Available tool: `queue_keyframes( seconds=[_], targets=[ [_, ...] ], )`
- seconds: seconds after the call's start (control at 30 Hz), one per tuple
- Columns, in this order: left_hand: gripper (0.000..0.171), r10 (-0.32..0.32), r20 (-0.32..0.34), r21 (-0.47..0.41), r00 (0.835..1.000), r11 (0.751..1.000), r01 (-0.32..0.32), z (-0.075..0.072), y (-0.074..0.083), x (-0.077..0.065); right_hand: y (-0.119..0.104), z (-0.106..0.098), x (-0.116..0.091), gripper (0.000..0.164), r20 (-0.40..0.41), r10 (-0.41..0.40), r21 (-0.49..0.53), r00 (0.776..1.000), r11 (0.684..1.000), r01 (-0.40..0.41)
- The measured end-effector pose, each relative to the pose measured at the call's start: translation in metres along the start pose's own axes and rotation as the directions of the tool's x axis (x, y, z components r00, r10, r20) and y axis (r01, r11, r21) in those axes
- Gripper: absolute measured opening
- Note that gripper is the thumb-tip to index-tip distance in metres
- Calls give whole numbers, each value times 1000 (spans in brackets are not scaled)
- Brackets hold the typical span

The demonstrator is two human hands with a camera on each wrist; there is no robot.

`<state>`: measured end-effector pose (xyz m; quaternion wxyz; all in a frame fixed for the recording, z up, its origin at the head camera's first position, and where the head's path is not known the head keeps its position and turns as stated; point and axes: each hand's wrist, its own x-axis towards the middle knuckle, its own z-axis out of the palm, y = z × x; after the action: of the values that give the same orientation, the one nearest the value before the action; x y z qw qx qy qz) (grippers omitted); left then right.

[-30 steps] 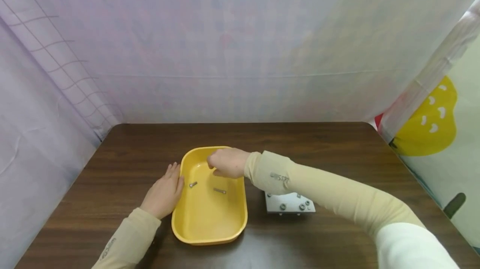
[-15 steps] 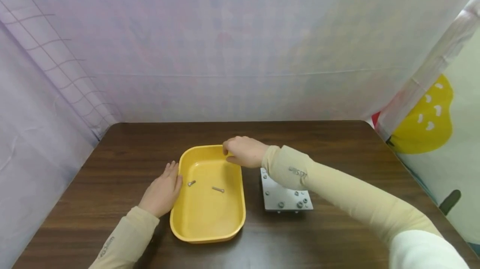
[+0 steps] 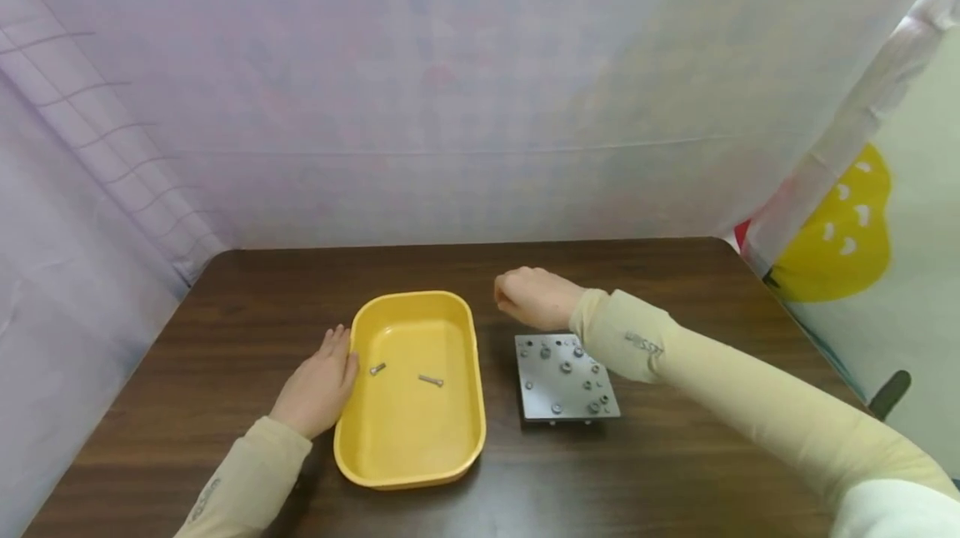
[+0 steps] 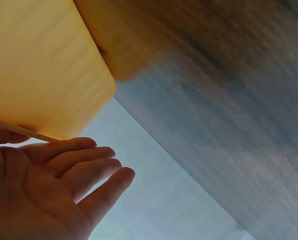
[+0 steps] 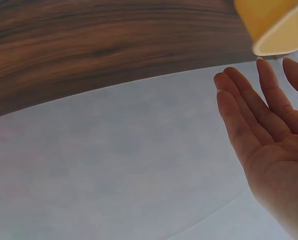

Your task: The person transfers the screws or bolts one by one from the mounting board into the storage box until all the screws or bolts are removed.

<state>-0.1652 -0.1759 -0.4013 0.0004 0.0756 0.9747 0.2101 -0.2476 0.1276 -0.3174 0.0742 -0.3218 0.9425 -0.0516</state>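
Two small metal screws lie apart in a yellow tray (image 3: 408,446): a shorter screw (image 3: 377,369) near its left wall and a longer screw (image 3: 431,380) near the middle. Against the tray's left rim rests my left hand (image 3: 315,384); in the left wrist view its fingers (image 4: 84,175) are extended beneath the rim. My right hand (image 3: 538,298) hovers behind a silver metal plate (image 3: 547,376) fitted with several bolts. In the right wrist view, the right fingers (image 5: 246,110) are loosely bent, and I see nothing between them or in the palm.
Tray and plate stand side by side on a dark wooden table (image 3: 637,471), a narrow gap between them. A pale curtain (image 3: 450,105) hangs behind the table's far edge. More fabric hangs at both sides.
My right hand has moved out of the tray, over its right rim, and rightward to behind the metal plate, uncovering most of the plate. The left hand stays at the tray's rim.
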Motion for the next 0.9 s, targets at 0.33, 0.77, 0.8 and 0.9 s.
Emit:
queue_keyframes(
  seconds=[0.33, 0.77, 0.8, 0.9],
  targets=[
    [53, 7, -3, 1, 1000, 1000, -7, 1, -1, 1, 34, 7, -22, 13, -8, 65, 23, 998, 998, -64],
    [52, 21, -38, 14, 999, 1000, -21, 0, -3, -1, 66, 11, -56, 6, 11, 106, 40, 994, 994, -106],
    [52, 22, -37, 13, 999, 1000, -22, 0, -3, -1, 68, 12, -58, 6, 16, 110, 46, 994, 993, -111],
    [52, 21, -32, 9, 999, 1000, -21, 1, -3, -1, 71, 15, -63, 5, 43, 128, 61, 991, 990, -130]
  ],
)
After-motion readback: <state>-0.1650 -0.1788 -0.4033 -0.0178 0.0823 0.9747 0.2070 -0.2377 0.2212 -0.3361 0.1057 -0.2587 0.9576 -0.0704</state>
